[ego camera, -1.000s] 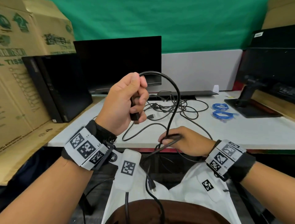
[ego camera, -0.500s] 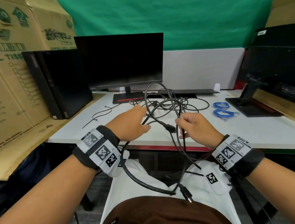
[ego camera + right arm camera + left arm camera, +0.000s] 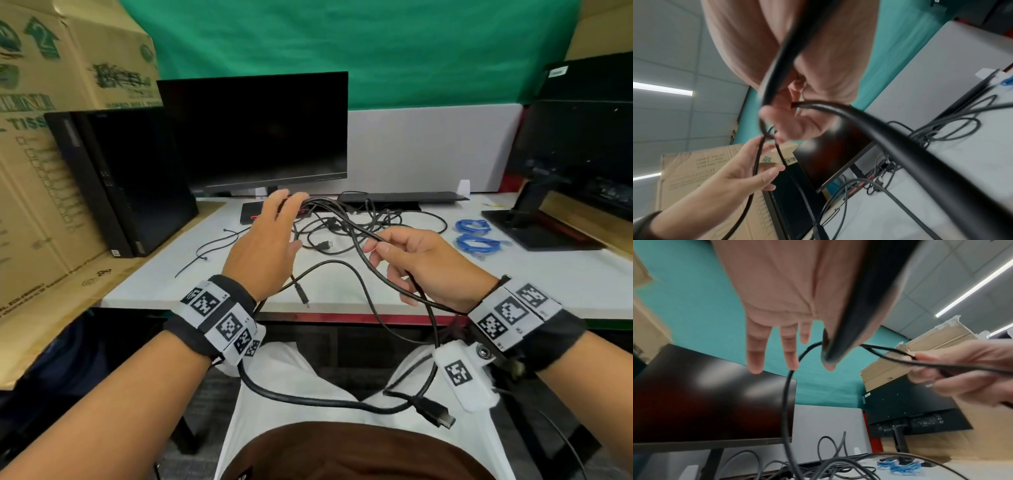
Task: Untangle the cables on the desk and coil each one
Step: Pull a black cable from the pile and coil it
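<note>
Left hand (image 3: 263, 246) has let go of the plug, fingers spread, reaching toward the cable tangle (image 3: 346, 222); right hand (image 3: 421, 263) keeps pinching the black cable (image 3: 363, 253). Coiling hasn't started.

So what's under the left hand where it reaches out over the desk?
The left hand, fingers straight, hovers above the black cable tangle and the monitor base on the desk. A black connector shows below the wrist. Whatever lies directly beneath the palm is covered.
</note>
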A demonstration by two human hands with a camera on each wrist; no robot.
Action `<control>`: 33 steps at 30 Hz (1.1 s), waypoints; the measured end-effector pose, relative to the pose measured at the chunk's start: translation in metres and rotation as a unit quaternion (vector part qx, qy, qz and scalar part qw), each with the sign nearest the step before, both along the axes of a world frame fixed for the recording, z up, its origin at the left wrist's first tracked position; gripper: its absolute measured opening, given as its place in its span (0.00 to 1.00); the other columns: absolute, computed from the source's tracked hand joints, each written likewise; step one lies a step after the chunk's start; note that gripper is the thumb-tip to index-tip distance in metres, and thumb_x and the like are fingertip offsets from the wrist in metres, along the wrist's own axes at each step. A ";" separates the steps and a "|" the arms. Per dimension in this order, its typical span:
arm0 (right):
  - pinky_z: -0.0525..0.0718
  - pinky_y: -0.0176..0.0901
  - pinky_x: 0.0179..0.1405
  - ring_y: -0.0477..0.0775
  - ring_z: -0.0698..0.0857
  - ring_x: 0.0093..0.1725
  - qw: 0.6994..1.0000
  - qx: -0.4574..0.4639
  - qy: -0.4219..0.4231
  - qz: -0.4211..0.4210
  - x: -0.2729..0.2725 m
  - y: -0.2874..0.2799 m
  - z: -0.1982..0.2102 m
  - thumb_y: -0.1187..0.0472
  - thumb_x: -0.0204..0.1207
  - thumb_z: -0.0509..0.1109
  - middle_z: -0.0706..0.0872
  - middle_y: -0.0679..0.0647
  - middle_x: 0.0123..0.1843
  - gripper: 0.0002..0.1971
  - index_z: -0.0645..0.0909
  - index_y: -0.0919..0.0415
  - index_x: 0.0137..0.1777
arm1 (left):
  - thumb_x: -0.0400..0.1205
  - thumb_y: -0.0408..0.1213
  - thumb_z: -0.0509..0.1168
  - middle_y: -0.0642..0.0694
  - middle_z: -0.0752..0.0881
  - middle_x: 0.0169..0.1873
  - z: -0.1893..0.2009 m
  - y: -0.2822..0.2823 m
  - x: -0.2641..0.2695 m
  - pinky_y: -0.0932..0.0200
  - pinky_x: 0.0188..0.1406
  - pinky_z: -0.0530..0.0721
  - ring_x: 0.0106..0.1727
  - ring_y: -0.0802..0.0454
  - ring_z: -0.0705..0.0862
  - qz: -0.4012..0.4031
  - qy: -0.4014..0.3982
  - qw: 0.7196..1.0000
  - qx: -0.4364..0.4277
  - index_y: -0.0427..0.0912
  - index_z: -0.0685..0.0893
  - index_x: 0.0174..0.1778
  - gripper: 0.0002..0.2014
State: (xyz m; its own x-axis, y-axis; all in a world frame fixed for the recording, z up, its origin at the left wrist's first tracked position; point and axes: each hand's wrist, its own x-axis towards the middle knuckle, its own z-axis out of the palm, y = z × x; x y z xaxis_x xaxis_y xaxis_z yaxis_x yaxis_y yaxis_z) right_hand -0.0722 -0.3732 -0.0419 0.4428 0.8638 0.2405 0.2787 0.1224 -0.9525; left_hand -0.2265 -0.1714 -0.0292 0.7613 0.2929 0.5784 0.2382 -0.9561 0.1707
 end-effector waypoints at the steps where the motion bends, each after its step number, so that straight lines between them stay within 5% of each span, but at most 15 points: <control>1: 0.69 0.35 0.18 0.49 0.67 0.20 1.000 0.000 0.001 0.008 0.001 -0.001 0.002 0.63 0.87 0.63 0.85 0.56 0.39 0.09 0.86 0.59 0.54 | 0.86 0.34 0.64 0.46 0.71 0.78 0.000 0.004 0.000 0.50 0.44 0.81 0.53 0.42 0.82 -0.008 0.004 1.000 0.007 0.54 0.60 0.83 0.30; 4: 0.75 0.41 0.21 0.46 0.67 0.21 0.999 0.036 -0.002 -0.010 0.004 -0.004 0.009 0.62 0.88 0.60 0.77 0.54 0.29 0.11 0.85 0.59 0.53 | 0.90 0.36 0.55 0.48 0.88 0.54 0.002 0.021 -0.001 0.50 0.47 0.83 0.52 0.44 0.86 -0.020 0.082 0.995 -0.052 0.61 0.65 0.81 0.24; 7: 0.77 0.45 0.33 0.47 0.65 0.25 0.988 0.122 0.078 -0.060 0.009 -0.007 0.021 0.62 0.88 0.57 0.68 0.51 0.28 0.11 0.79 0.58 0.46 | 0.90 0.32 0.51 0.51 0.88 0.42 0.001 0.037 -0.008 0.66 0.30 0.79 0.37 0.52 0.90 -0.020 0.135 0.970 -0.202 0.60 0.73 0.76 0.22; 9: 0.73 0.45 0.34 0.48 0.63 0.27 0.977 0.156 0.129 -0.069 0.011 -0.011 0.030 0.62 0.89 0.56 0.65 0.49 0.29 0.13 0.77 0.57 0.43 | 0.89 0.31 0.52 0.52 0.88 0.46 -0.001 0.043 -0.011 0.65 0.32 0.79 0.37 0.53 0.90 0.001 0.159 0.968 -0.193 0.58 0.74 0.77 0.23; 13: 0.73 0.41 0.33 0.49 0.61 0.30 0.970 0.190 0.137 -0.061 0.005 -0.014 0.041 0.59 0.89 0.55 0.63 0.50 0.31 0.12 0.76 0.56 0.44 | 0.87 0.32 0.56 0.49 0.81 0.69 0.000 0.035 -0.008 0.51 0.58 0.81 0.63 0.46 0.82 0.058 0.286 0.955 -0.051 0.53 0.66 0.82 0.26; 16: 0.73 0.42 0.35 0.49 0.63 0.30 0.964 0.214 0.150 -0.055 0.001 -0.013 0.048 0.58 0.90 0.54 0.65 0.49 0.31 0.11 0.75 0.54 0.47 | 0.87 0.52 0.61 0.45 0.60 0.85 -0.007 0.019 -0.005 0.44 0.75 0.73 0.81 0.43 0.68 0.031 0.358 0.931 -0.055 0.46 0.51 0.87 0.37; 18: 0.74 0.43 0.37 0.49 0.65 0.31 0.961 0.219 0.157 -0.056 0.000 -0.013 0.050 0.58 0.90 0.54 0.66 0.49 0.31 0.11 0.75 0.54 0.48 | 0.81 0.66 0.61 0.50 0.49 0.88 -0.006 0.006 -0.004 0.42 0.82 0.64 0.86 0.47 0.55 -0.018 0.323 0.943 -0.079 0.47 0.45 0.88 0.47; 20: 0.74 0.44 0.39 0.49 0.65 0.31 0.961 0.218 0.163 -0.058 -0.001 -0.015 0.048 0.58 0.90 0.53 0.66 0.50 0.31 0.11 0.75 0.54 0.49 | 0.77 0.71 0.61 0.50 0.52 0.87 -0.001 -0.007 -0.001 0.40 0.83 0.61 0.86 0.51 0.53 -0.053 0.262 0.963 -0.023 0.48 0.49 0.88 0.50; 23: 0.74 0.46 0.41 0.49 0.66 0.30 0.960 0.207 0.179 -0.052 -0.002 -0.015 0.046 0.59 0.90 0.54 0.67 0.50 0.31 0.10 0.75 0.55 0.49 | 0.76 0.71 0.64 0.53 0.60 0.85 0.003 -0.019 0.002 0.41 0.81 0.59 0.83 0.55 0.54 -0.108 0.222 0.969 0.035 0.55 0.60 0.85 0.45; 26: 0.78 0.46 0.41 0.48 0.68 0.30 0.963 0.185 0.192 -0.031 -0.005 -0.014 0.045 0.60 0.90 0.54 0.68 0.50 0.31 0.10 0.76 0.56 0.49 | 0.74 0.69 0.68 0.56 0.59 0.85 -0.003 -0.023 0.003 0.43 0.80 0.64 0.83 0.55 0.58 -0.142 0.219 0.965 -0.010 0.63 0.55 0.85 0.45; 28: 0.82 0.47 0.40 0.48 0.70 0.30 0.970 0.156 0.187 -0.012 -0.006 -0.012 0.042 0.61 0.89 0.55 0.70 0.51 0.32 0.10 0.77 0.57 0.50 | 0.73 0.69 0.69 0.56 0.60 0.84 -0.003 -0.023 0.004 0.57 0.73 0.73 0.76 0.55 0.70 -0.168 0.133 0.967 -0.139 0.66 0.52 0.84 0.47; 30: 0.86 0.49 0.38 0.49 0.72 0.29 0.978 0.118 0.171 -0.018 -0.006 -0.009 0.038 0.64 0.89 0.56 0.72 0.52 0.32 0.10 0.78 0.59 0.52 | 0.74 0.67 0.67 0.53 0.67 0.79 0.003 -0.021 0.005 0.79 0.54 0.74 0.60 0.66 0.79 -0.157 0.017 0.965 -0.211 0.61 0.57 0.85 0.44; 32: 0.88 0.50 0.34 0.50 0.75 0.29 0.986 0.073 0.145 -0.043 -0.003 -0.008 0.033 0.68 0.88 0.56 0.75 0.53 0.33 0.10 0.79 0.61 0.55 | 0.80 0.59 0.67 0.52 0.74 0.73 0.012 -0.016 0.004 0.85 0.50 0.73 0.52 0.69 0.82 -0.145 -0.071 0.960 -0.230 0.53 0.64 0.83 0.36; 33: 0.88 0.50 0.33 0.50 0.76 0.29 0.989 0.049 0.132 -0.053 -0.002 -0.007 0.031 0.70 0.87 0.57 0.77 0.53 0.33 0.10 0.80 0.61 0.55 | 0.82 0.56 0.68 0.52 0.78 0.70 0.015 -0.013 0.003 0.79 0.53 0.76 0.51 0.69 0.83 -0.154 -0.100 0.950 -0.252 0.52 0.67 0.81 0.32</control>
State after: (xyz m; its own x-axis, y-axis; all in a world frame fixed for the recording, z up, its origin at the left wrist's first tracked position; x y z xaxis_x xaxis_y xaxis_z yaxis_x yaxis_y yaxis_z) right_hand -0.0741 -0.3807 -0.0111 0.5878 0.7875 0.1854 0.0385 0.2017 -0.9787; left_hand -0.2237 -0.1845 -0.0143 0.7452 0.3511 0.5669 -0.1262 -0.7606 0.6369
